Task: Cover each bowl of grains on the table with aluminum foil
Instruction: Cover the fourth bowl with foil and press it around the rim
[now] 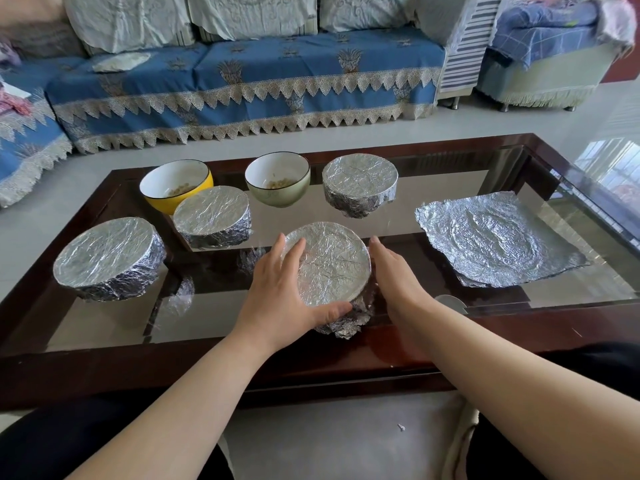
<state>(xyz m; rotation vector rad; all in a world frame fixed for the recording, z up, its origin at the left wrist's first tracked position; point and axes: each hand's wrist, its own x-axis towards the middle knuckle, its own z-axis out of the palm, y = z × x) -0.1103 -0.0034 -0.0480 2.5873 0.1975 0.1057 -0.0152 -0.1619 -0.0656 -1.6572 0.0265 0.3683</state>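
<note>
at the near edge of the glass table (346, 209), head view: a foil-covered bowl (332, 265) sits between both hands. left hand (280, 289) rests on the foil top, fingers straight, thumb curled under the near rim, pressing the wrap down. right hand (394, 271) stands just beside the bowl's right side, fingers straight and released; contact cannot be confirmed. three other wrapped bowls stand behind and to the left. yellow bowl (175, 185) and green bowl (277, 178) remain uncovered, grains visible inside. spare foil sheets (495, 237) lie to the right. judgement: sealing of the fourth bowl is near done; next move calls for taking a sheet to an open bowl.
</note>
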